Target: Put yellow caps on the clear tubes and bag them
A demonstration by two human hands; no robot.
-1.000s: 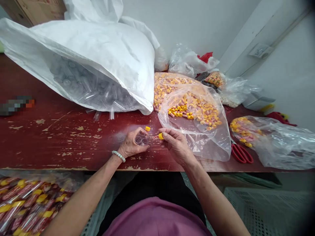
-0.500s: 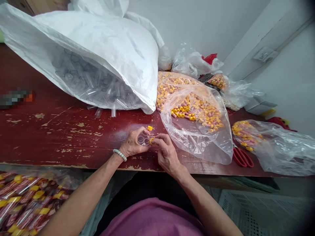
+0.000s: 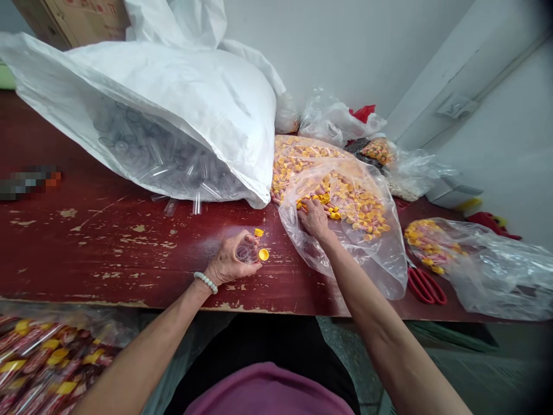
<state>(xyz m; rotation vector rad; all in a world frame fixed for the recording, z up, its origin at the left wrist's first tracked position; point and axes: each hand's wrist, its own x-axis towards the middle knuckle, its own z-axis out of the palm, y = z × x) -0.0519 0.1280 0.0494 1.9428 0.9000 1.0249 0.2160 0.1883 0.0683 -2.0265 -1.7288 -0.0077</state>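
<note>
My left hand (image 3: 228, 256), with a pale bead bracelet at the wrist, wraps round several clear plastic tubes (image 3: 244, 252). Two yellow caps (image 3: 263, 255) show at the right ends of the bunch, beyond my fingertips. My right hand (image 3: 314, 219) reaches into the mouth of a clear plastic bag (image 3: 298, 253). Its fingers curl onto the near edge of a heap of yellow-capped pieces (image 3: 367, 213) with red-and-white bodies; the fingertips are partly hidden among the caps.
A large white sack (image 3: 181, 92) lies open at the back left, full of clear tubes, a few spilling onto the red table (image 3: 108, 248). Red-handled scissors (image 3: 427, 285) and another bag of capped pieces (image 3: 436, 245) lie right. Filled capped tubes (image 3: 43, 369) sit below left.
My right hand has left the tubes in my left hand and moved up and right into the clear bag. My left hand still holds the tubes.
</note>
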